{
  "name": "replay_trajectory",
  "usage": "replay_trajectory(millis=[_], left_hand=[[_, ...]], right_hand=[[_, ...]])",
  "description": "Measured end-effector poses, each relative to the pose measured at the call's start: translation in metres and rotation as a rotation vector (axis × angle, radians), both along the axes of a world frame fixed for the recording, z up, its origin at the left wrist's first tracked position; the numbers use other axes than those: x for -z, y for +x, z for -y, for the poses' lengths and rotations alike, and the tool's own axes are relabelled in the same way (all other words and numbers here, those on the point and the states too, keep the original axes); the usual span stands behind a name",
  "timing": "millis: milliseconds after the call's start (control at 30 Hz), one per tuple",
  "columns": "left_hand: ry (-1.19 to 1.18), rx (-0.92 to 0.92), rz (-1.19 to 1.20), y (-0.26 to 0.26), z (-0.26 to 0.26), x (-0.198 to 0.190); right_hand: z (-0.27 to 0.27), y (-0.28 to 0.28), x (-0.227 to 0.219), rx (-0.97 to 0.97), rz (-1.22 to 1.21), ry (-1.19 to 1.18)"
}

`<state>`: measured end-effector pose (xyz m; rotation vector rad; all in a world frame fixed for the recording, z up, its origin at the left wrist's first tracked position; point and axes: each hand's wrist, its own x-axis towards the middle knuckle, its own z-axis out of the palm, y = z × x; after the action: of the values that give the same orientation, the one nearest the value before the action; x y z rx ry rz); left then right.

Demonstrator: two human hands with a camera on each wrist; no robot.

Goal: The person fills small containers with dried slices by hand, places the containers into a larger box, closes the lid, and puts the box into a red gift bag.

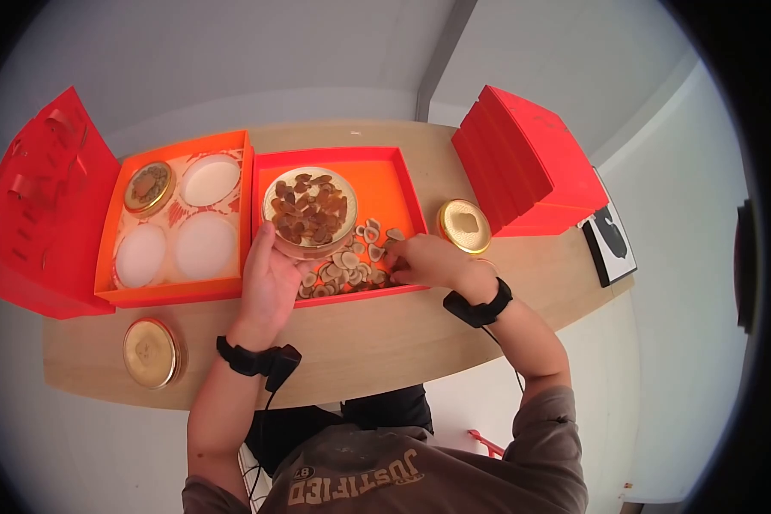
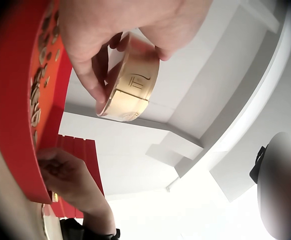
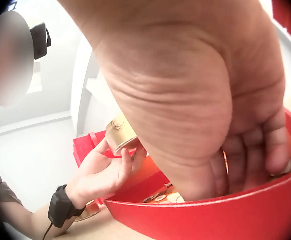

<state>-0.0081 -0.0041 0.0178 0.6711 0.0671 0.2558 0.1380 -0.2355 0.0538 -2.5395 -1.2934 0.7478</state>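
My left hand (image 1: 270, 287) holds a round jar (image 2: 130, 82) with a gold label, its thumb and fingers on the jar's side. Brown dried slices (image 1: 310, 208) lie in a heap at its open top. The jar is above a red tray (image 1: 377, 171) with an orange inside. Pale, ring-edged dried slices (image 1: 343, 272) are scattered over the tray's near part. My right hand (image 1: 433, 261) reaches into the tray's near right corner, fingers bent down among these slices. I cannot tell whether its fingertips pinch one.
Left of the tray stands an orange-red box (image 1: 173, 227) with round white recesses and one gold-rimmed jar (image 1: 150, 188). Another jar (image 1: 152, 353) stands at the front left, and a gold-rimmed one (image 1: 464, 227) beyond my right hand. Red boxes (image 1: 531, 163) stand right, a red cover (image 1: 47, 206) left.
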Motion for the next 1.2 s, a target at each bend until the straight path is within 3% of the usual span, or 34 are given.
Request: replay_trajectory(millis=[267,400,500,567,700,767,900,1000,1200], left_hand=[[-0.003,-0.004,-0.016,0.002,-0.002,0.003],[0.012,-0.010,-0.025,0.001,-0.001,0.000],[-0.002,0.003,-0.016,0.001,-0.004,0.002],[-0.031,0.014,-0.031,0.004,-0.007,0.007],[-0.030,0.016,-0.039,0.005,-0.007,0.007],[-0.046,0.035,-0.053,0.007,-0.009,0.013],[-0.008,0.076,-0.039,0.006,-0.009,0.012],[0.035,0.126,-0.042,0.005,-0.007,0.010],[0.012,0.141,-0.050,0.006,-0.009,0.013]], right_hand=[[-0.007,-0.005,0.000,0.081,-0.064,-0.089],[-0.001,0.004,0.006,0.020,-0.084,-0.033],[0.005,0.014,0.004,0.013,-0.221,0.106],[0.005,0.017,-0.007,0.206,-0.559,0.240],[-0.001,0.021,-0.019,0.176,-0.578,0.433],[-0.008,0.019,-0.028,0.241,-0.731,0.526],[-0.033,0.006,-0.050,0.243,-0.759,0.638],[-0.056,-0.008,-0.067,0.271,-0.548,0.616],[-0.090,-0.006,-0.056,0.069,-0.390,0.693]])
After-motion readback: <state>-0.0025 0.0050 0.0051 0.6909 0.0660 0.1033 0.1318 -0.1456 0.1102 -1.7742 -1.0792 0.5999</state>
